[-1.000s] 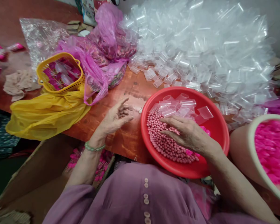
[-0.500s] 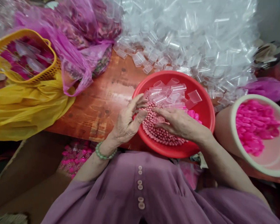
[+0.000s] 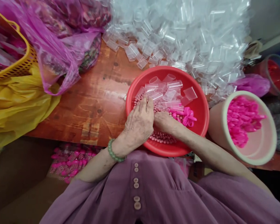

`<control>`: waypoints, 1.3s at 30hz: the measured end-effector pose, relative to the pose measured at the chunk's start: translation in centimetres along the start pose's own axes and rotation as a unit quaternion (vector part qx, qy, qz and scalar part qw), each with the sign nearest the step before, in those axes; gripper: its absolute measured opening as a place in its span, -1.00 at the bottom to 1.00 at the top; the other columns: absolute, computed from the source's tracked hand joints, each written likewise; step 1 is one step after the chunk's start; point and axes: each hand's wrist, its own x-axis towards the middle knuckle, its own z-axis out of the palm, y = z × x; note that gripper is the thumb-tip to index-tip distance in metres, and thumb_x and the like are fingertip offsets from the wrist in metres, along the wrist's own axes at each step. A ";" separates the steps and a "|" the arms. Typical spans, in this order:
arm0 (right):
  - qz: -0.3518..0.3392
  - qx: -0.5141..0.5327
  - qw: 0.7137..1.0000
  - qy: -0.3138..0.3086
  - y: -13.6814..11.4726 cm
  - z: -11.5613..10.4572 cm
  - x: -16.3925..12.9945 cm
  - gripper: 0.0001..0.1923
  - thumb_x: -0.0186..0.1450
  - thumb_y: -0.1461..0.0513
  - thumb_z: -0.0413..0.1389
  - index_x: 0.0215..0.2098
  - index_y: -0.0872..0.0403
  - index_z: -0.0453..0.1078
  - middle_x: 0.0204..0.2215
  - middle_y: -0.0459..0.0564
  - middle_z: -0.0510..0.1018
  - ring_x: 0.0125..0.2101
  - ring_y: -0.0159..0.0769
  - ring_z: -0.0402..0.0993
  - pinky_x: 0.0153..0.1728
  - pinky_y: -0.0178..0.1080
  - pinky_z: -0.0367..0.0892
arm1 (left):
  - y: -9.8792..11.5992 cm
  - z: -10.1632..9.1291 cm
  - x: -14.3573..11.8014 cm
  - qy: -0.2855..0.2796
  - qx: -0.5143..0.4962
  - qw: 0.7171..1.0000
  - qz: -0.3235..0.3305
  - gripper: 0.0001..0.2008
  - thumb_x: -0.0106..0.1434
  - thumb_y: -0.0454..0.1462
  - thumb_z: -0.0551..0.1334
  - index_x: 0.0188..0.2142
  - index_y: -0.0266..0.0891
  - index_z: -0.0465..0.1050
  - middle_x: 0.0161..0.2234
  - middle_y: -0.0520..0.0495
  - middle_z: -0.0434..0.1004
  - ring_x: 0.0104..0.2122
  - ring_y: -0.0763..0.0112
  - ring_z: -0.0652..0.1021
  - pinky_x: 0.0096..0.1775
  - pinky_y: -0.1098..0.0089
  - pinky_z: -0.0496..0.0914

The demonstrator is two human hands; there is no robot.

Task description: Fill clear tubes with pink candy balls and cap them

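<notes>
A red basin (image 3: 202,109) holds small pink beads (image 3: 162,137), clear plastic tubes (image 3: 175,84) and bright pink bow-shaped pieces (image 3: 189,117). My left hand (image 3: 140,123), with a green bead bracelet (image 3: 114,151) on its wrist, reaches over the left side of the basin. Its fingers are stretched out side by side, tips down among the beads. Against it, my right hand (image 3: 164,122) dips into the beads. The right fingers are hidden behind the left hand, so whether they hold anything does not show.
Loose clear tubes (image 3: 177,40) cover the back of the wooden table (image 3: 88,105). A pale bucket (image 3: 220,124) of pink pieces stands at the right. Purple bags (image 3: 60,59), a yellow basket (image 3: 25,62) and a yellow bag (image 3: 18,105) lie left. Below sits a box of pink items (image 3: 70,161).
My hands have come together and lower into the beads; before, they were apart above them with fingers spread. The camera view has shifted slightly to the right.
</notes>
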 end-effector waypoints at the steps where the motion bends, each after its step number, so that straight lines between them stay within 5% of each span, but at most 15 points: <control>1: -0.005 0.012 1.000 0.004 -0.2 0.3 0.4 -0.76 0.12 0.42 0.03 -0.35 0.22 0.54 -0.39 0.27 0.65 -0.36 -0.02 0.59 -0.29 -0.09 0.46 | 0.2 0.0 0.0 -0.005 0.007 1.000 -0.008 -0.49 0.26 -0.44 -0.01 0.22 -0.50 0.17 0.23 -0.51 0.29 0.20 -0.05 0.41 0.17 0.02 0.34; 6: -0.033 0.092 0.994 0.037 -0.9 1.2 2.1 -0.72 0.20 0.35 0.02 -0.19 0.19 0.51 -0.29 0.12 0.64 -0.30 -0.17 0.53 -0.19 -0.20 0.45 | 0.2 0.1 0.0 -0.007 0.002 1.000 -0.013 -0.48 0.25 -0.42 -0.01 0.21 -0.53 0.18 0.21 -0.52 0.32 0.21 -0.06 0.39 0.17 0.02 0.34; 10: -0.088 0.212 0.968 0.099 -0.2 1.2 2.7 -0.72 0.24 0.30 0.01 -0.15 0.19 0.49 -0.29 0.03 0.58 -0.25 -0.24 0.49 -0.19 -0.25 0.44 | -0.7 -0.4 -0.2 0.048 -0.100 0.994 0.024 -0.52 0.32 -0.38 -0.03 0.21 -0.48 0.20 0.21 -0.43 0.34 0.25 0.06 0.35 0.24 0.03 0.27; 17: -0.088 0.379 0.905 0.168 0.4 -2.5 0.4 -0.58 0.22 0.07 0.25 -0.02 0.08 0.43 -0.12 0.06 0.56 -0.15 -0.21 0.47 -0.07 -0.10 0.41 | -2.7 -2.9 -0.6 0.007 -0.381 0.924 -0.036 -0.53 0.35 -0.33 0.03 0.24 -0.21 0.24 0.24 -0.18 0.35 0.22 0.22 0.40 0.26 0.12 0.29; 24: -0.108 0.387 0.896 0.188 0.9 -4.9 -1.8 -0.56 0.20 0.04 0.28 -0.01 0.04 0.48 -0.09 0.04 0.61 -0.07 -0.20 0.52 0.01 -0.09 0.39 | -3.0 -2.6 -0.4 -0.043 -0.349 0.936 -0.025 -0.30 0.13 -0.42 0.12 0.30 -0.30 0.13 0.30 -0.30 0.22 0.29 0.09 0.29 0.30 -0.01 0.18; 31: -0.145 0.389 0.886 0.208 1.5 -5.4 -2.3 -0.58 0.25 0.10 0.26 0.04 0.04 0.46 -0.06 0.06 0.61 -0.05 -0.22 0.53 0.02 -0.13 0.39 | -1.7 -2.5 0.1 -0.068 -0.318 0.945 -0.012 -0.34 0.18 -0.39 0.12 0.30 -0.31 0.11 0.30 -0.31 0.23 0.29 0.09 0.30 0.30 0.00 0.17; 39: -0.137 0.464 0.860 0.165 1.5 -5.5 -3.0 -0.56 0.22 0.10 0.28 0.06 0.00 0.49 -0.09 -0.01 0.64 -0.09 -0.24 0.55 -0.02 -0.16 0.41 | -1.3 -2.5 0.7 -0.108 -0.394 0.912 -0.015 -0.44 0.25 -0.28 0.21 0.24 -0.30 0.25 0.01 -0.23 0.55 0.01 0.14 0.55 0.09 0.12 0.41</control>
